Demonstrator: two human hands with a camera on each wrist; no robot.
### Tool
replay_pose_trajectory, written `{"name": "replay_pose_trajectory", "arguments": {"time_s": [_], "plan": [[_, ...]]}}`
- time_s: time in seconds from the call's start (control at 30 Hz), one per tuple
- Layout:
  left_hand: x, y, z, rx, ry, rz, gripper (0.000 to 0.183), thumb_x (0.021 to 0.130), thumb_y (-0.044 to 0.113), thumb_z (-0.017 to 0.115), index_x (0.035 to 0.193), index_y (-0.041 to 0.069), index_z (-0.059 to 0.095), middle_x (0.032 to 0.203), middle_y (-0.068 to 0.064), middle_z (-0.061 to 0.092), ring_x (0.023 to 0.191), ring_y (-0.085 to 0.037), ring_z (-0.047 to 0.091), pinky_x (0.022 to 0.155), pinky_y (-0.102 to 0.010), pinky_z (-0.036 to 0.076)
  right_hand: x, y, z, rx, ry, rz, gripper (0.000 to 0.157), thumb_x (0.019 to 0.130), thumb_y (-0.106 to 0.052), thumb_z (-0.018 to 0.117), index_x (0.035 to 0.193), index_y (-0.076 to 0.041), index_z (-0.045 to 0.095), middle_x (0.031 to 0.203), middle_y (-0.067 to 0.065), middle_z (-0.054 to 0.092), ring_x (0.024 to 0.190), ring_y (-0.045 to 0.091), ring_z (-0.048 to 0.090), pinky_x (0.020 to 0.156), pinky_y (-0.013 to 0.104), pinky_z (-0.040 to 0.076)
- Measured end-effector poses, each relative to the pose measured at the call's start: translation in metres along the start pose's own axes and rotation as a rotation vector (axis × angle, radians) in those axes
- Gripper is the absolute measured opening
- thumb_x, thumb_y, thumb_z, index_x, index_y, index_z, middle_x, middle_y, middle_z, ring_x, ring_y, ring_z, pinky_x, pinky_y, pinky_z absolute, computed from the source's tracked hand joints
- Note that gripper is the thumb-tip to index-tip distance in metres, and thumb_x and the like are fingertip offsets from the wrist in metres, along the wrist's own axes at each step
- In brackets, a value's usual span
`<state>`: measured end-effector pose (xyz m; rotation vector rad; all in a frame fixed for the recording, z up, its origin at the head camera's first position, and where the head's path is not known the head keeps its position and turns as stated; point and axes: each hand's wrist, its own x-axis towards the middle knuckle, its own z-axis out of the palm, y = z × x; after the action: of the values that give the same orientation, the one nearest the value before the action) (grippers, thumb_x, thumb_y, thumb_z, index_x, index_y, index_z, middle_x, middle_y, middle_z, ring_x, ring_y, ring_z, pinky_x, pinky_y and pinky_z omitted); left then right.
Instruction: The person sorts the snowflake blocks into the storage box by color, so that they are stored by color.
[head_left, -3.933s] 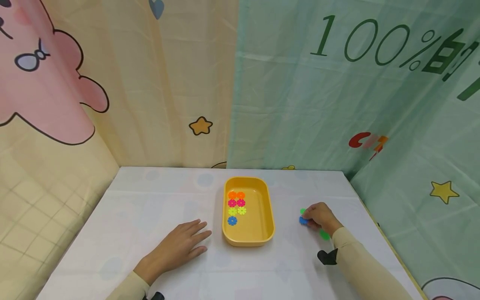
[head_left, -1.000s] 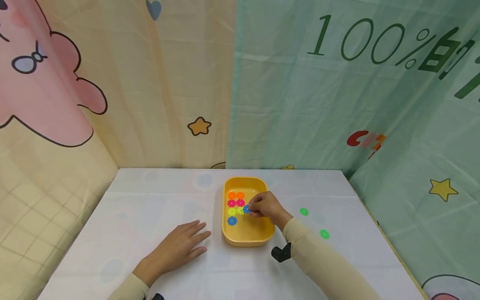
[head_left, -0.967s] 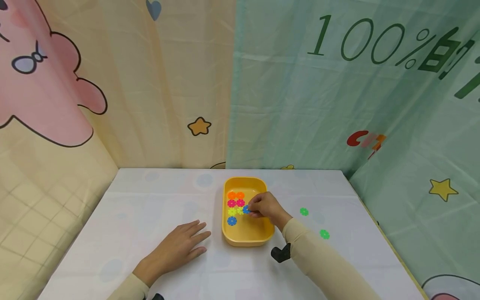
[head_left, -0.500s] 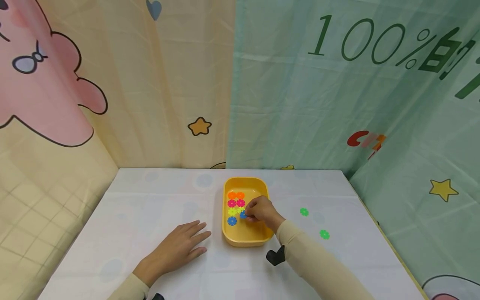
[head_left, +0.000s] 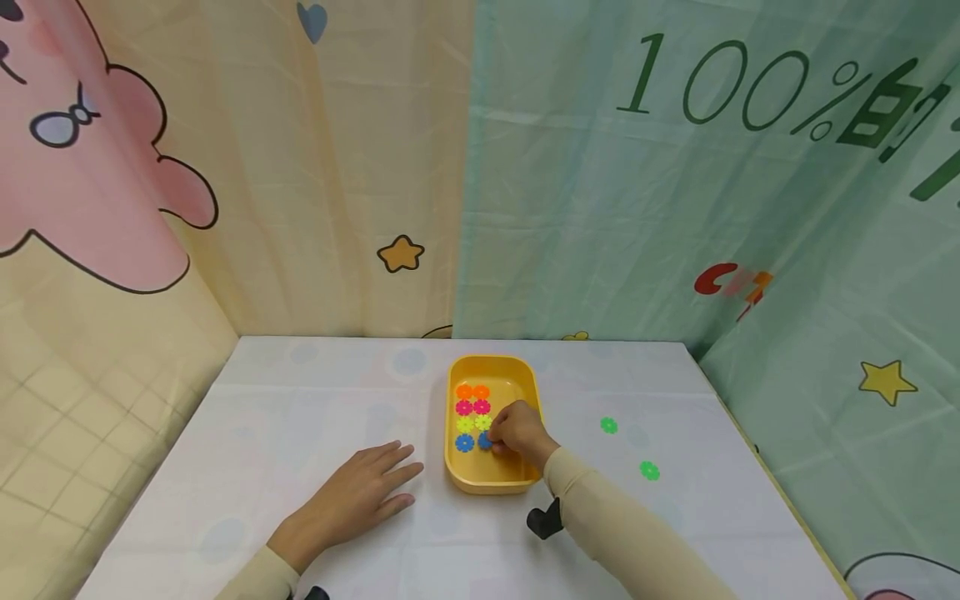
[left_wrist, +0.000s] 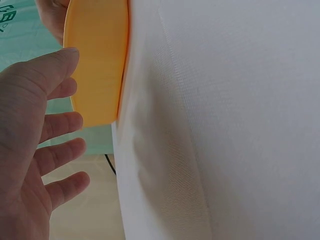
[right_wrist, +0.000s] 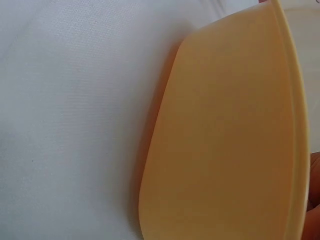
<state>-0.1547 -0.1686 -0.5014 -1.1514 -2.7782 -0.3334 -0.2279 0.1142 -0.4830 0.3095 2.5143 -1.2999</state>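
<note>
My right hand [head_left: 522, 432] reaches into a yellow tray [head_left: 497, 486] and pinches a blue flower-shaped piece [head_left: 484, 440] low over its floor. Left of that piece lies a matching blue one [head_left: 464, 443]. Above them are pairs of yellow-green [head_left: 465, 424], pink [head_left: 464, 407] and orange [head_left: 464, 392] flower-shaped pieces. My left hand [head_left: 360, 492] is held beside the tray, fingers spread, holding nothing. In the left wrist view its fingers show in front of the tray wall [left_wrist: 97, 65]. The tray's side [right_wrist: 230, 130] hides most of my right hand in the right wrist view.
Two green flower-shaped pieces [head_left: 609, 426] lie on the white-covered table [head_left: 360, 387], right of the tray, near my right sleeve [head_left: 622, 529]. Printed curtains [head_left: 345, 167] enclose the table's back and sides.
My right hand has picked up the blue piece from the table at right, carried it left into the tray, then shifted it down beside the other blue one. The left hand has stayed put.
</note>
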Motion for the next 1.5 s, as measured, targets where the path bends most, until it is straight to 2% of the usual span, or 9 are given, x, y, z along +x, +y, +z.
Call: {"name": "replay_pose_trajectory", "arguments": {"time_s": [0.57, 0.8, 1.07, 1.27, 1.5], "plan": [[0.001, 0.001, -0.003, 0.0, -0.008, -0.006, 0.046, 0.099, 0.042, 0.065, 0.138, 0.017, 0.065, 0.146, -0.009, 0.059, 0.137, -0.034, 0.052, 0.108, -0.054, 0.047, -0.008, -0.003, -0.001, -0.112, 0.058, -0.116, 0.007, 0.09, 0.004, 0.067, 0.088, 0.004, 0.073, 0.073, 0.012, 0.068, 0.059, 0.021, 0.064, 0.055, 0.025, 0.056], [0.0, 0.001, -0.004, 0.001, -0.004, 0.001, 0.046, 0.099, 0.041, 0.066, 0.138, 0.018, 0.065, 0.145, -0.01, 0.059, 0.137, -0.034, 0.052, 0.108, -0.053, 0.047, -0.011, -0.008, -0.01, -0.034, 0.023, -0.101, 0.012, 0.092, 0.003, 0.063, 0.096, 0.006, 0.074, 0.083, 0.016, 0.071, 0.07, 0.025, 0.068, 0.063, 0.029, 0.06], [0.0, 0.001, -0.004, 0.004, -0.014, 0.0, 0.046, 0.099, 0.042, 0.066, 0.138, 0.018, 0.065, 0.146, -0.009, 0.059, 0.137, -0.034, 0.052, 0.108, -0.053, 0.047, -0.011, -0.013, -0.033, 0.135, 0.02, -0.068, 0.017, 0.096, -0.003, 0.063, 0.107, 0.009, 0.07, 0.083, 0.013, 0.066, 0.066, 0.019, 0.066, 0.064, 0.029, 0.063], [0.001, 0.002, -0.003, 0.002, -0.016, -0.005, 0.046, 0.098, 0.042, 0.066, 0.138, 0.019, 0.065, 0.146, -0.009, 0.059, 0.137, -0.033, 0.052, 0.108, -0.053, 0.047, -0.011, -0.01, -0.06, 0.192, 0.06, -0.045, 0.019, 0.098, -0.005, 0.063, 0.109, 0.008, 0.068, 0.082, 0.012, 0.065, 0.065, 0.018, 0.064, 0.065, 0.027, 0.062], [0.001, 0.001, -0.002, 0.007, -0.012, -0.002, 0.046, 0.099, 0.042, 0.065, 0.139, 0.019, 0.065, 0.146, -0.009, 0.059, 0.137, -0.033, 0.052, 0.108, -0.053, 0.047, -0.009, 0.005, -0.094, 0.238, 0.086, -0.028, 0.018, 0.097, -0.005, 0.063, 0.108, 0.008, 0.067, 0.084, 0.012, 0.068, 0.066, 0.016, 0.065, 0.065, 0.028, 0.062]]}}
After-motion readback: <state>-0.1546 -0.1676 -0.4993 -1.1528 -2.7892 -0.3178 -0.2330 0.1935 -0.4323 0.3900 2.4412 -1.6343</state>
